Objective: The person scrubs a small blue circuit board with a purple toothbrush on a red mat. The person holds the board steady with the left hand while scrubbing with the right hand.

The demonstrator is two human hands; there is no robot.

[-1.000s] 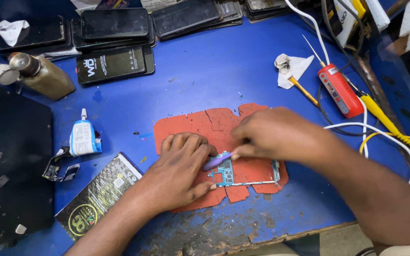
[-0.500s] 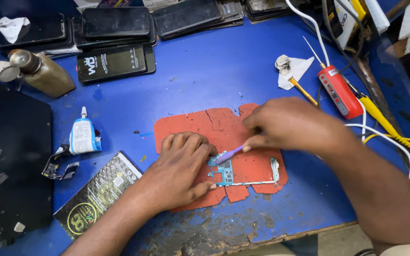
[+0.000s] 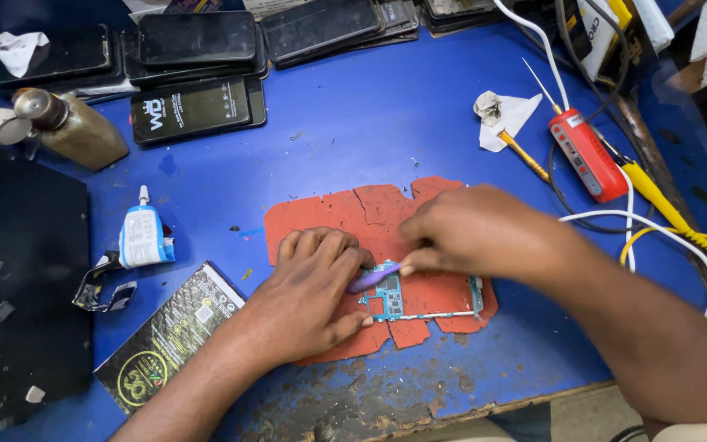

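A left hand [image 3: 308, 299] lies flat, fingers spread, pinning a circuit board [image 3: 419, 296] to a cracked red mat [image 3: 345, 214] near the front edge of a blue counter [image 3: 370, 115], while the right hand [image 3: 472, 233] grips a purple tool [image 3: 372, 278], its tip touching the board

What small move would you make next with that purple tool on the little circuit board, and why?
Probably a short stroke of the purple tool along the circuit board. The right hand holds the tool with its tip at the board's left end, and the left hand presses beside the board on the red mat, steadying it, so the work seems set there.
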